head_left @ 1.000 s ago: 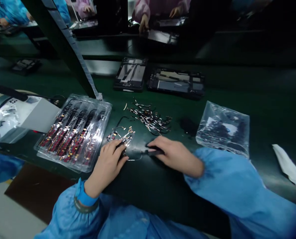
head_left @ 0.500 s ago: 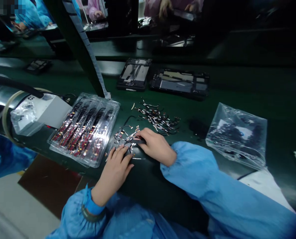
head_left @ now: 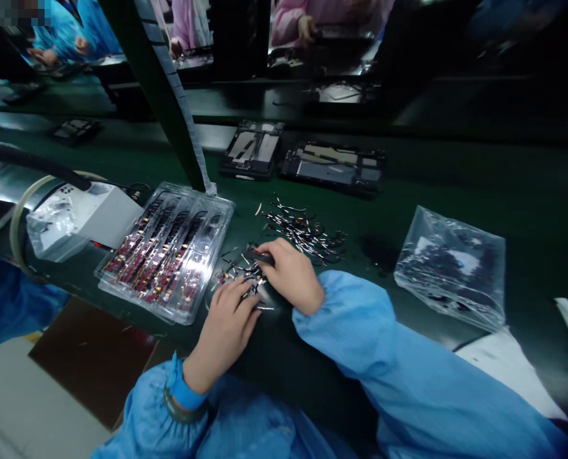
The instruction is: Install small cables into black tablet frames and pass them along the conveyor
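Observation:
My right hand (head_left: 291, 273) is closed around a dark tool (head_left: 263, 257), its tip over a small pile of thin flex parts (head_left: 240, 264). Close beside it, my left hand (head_left: 229, 322) rests palm down at the near edge of that pile, its fingers bent and slightly apart; what lies under the fingertips is partly hidden. Behind my right hand a larger heap of thin dark and silvery strips (head_left: 305, 231) is spread out. Left of the hands stands a clear plastic tray (head_left: 207, 271) with several rows of red, gold and black parts.
Two open device housings (head_left: 252, 150) (head_left: 334, 167) lie behind the heap. A clear bag of dark parts (head_left: 451, 268) is at the right. A white box (head_left: 104, 213) with a hose and a slanted green post (head_left: 169, 115) are at the left. People in blue and pink sleeves work across the bench.
My right hand has shifted slightly left and up with the dark tool. My left hand has stayed by the small pile, whose parts have been disturbed. The camera view has shifted a little.

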